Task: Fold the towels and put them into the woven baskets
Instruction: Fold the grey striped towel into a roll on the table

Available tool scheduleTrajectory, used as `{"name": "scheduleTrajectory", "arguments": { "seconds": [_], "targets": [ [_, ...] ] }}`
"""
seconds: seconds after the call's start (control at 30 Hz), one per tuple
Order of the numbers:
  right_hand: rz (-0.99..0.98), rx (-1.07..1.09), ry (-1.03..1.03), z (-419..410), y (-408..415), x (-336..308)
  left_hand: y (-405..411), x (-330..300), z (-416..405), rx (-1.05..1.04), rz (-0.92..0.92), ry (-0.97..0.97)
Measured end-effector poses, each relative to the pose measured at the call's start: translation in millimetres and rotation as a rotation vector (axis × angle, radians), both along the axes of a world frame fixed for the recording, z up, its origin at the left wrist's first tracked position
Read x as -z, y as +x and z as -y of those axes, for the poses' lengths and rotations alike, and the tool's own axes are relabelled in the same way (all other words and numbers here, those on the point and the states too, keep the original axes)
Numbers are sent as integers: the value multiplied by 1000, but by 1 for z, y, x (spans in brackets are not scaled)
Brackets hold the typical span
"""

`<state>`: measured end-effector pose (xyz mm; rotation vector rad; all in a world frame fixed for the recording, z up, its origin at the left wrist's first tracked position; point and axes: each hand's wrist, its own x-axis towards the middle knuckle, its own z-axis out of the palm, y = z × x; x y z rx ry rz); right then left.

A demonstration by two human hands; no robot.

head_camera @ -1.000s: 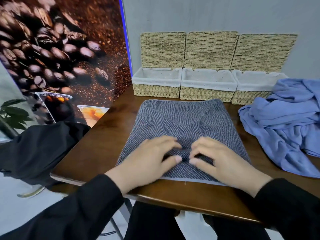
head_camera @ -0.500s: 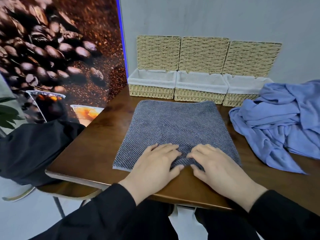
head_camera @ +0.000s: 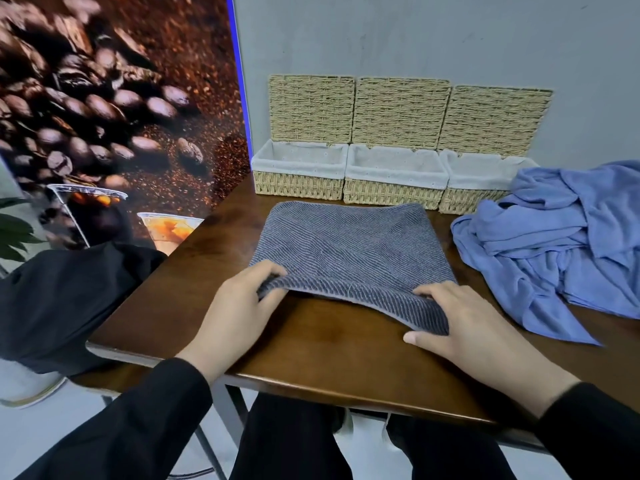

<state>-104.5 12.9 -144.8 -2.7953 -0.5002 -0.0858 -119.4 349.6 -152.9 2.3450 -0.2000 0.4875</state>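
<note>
hands [head_camera: 239, 306] moved apart, now pinching grey ribbed towel [head_camera: 349, 251] near edge, lifted.

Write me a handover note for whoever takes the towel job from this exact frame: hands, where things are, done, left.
Left hand: grips the near left corner of the grey towel, lifted off the table.
Right hand: grips the near right corner, near edge raised.
Grey towel: partly folded, far part flat on the table in front of the middle basket.
Blue towel: crumpled heap on the right, unfolded, partly hiding the right basket.
Left basket: like the others, lid open, no towel visible inside.
Done: earlier folds on grey.
Left: finish the grey towel's fold, basket it, then fold and basket the blue one.
</note>
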Motion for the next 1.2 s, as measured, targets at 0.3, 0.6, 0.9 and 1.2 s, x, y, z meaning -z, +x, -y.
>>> {"name": "scheduleTrajectory", "arguments": {
  "seconds": [0.3, 0.6, 0.9, 1.2],
  "targets": [
    [222, 112, -240, -46, 5, -7, 31, -23, -11, 9, -194, 4],
    [0, 163, 310, 21, 21, -38, 27, -20, -55, 31, -258, -50],
    [-136, 169, 637, 24, 21, -26, 29, -21, -44, -56, -151, -282],
    [-260, 222, 677, 26, 23, -28, 35, -20, -46, -58, -236, -366]
  ]
}}
